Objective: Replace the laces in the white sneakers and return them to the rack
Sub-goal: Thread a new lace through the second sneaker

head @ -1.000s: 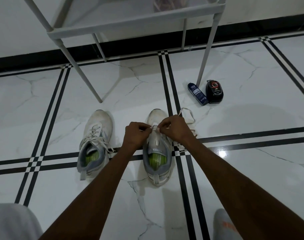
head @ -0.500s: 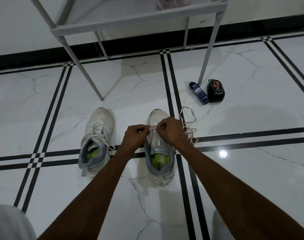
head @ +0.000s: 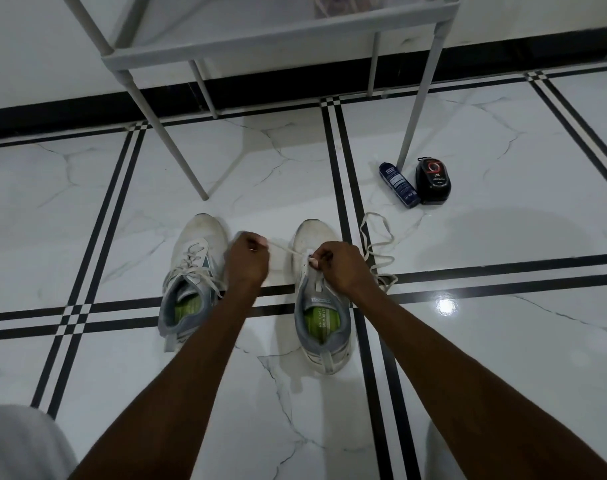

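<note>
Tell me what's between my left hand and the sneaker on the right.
In the head view, a taut stretch of white lace runs from the left hand to the right sneaker, above bare floor.

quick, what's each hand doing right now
Left hand: closed, pinching the lace pulled out sideways.
Right hand: closed, pinching at the eyelets of the right sneaker.
</note>
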The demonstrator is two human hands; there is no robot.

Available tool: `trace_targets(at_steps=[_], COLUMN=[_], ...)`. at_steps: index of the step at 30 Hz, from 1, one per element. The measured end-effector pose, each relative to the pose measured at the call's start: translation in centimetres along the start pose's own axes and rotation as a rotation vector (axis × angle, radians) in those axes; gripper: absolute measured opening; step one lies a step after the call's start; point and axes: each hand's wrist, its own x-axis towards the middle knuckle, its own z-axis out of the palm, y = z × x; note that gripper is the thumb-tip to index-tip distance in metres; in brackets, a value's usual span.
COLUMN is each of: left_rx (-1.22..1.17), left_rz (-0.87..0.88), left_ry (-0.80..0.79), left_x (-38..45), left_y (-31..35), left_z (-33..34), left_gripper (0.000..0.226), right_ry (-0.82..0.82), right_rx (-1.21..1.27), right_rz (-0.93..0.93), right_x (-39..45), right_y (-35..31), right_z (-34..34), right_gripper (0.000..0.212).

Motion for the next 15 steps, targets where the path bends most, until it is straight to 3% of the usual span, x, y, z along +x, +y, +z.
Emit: trace_targets(at_steps=[3, 5, 7, 10, 12, 15], left_rx=[-0.044, -0.033, 0.203, 0.335, 0.370, 0.328], left_rz=[-0.051, 0.073, 0.268, 0.575, 0.530, 0.440], left_ry=[0.497, 0.625, 0.510, 0.021, -0.201, -0.207], left_x=[2.5, 3.5, 2.8, 1.2, 0.6, -0.5], left_y=[1.0, 0.2, -0.8, -1.8, -2.3, -3.3], left_z=[-4.7, -6.8, -6.0, -1.4, 0.9, 1.8], left_gripper=[0.023, 0.023, 0.029, 0.027, 0.023, 0.013], right_ry=[-0.017, -0.031, -0.040, -0.055, -0.064, -0.079], right_rx=[0.029, 0.003, -0.031, -0.043, -0.039, -0.036], right_rz=[-0.001, 0.008, 0.009, -0.010, -0.021, -0.036], right_x=[0.0, 0.0, 0.2, 0.3, 0.2, 0.0], right_y=[0.2, 0.0, -0.3, -0.6, -0.7, -0.8], right_z=[-0.5, -0.7, -0.6, -0.5, -0.4, -0.4], right_gripper=[0.016, 0.018, 0.018, 0.016, 0.017, 0.014])
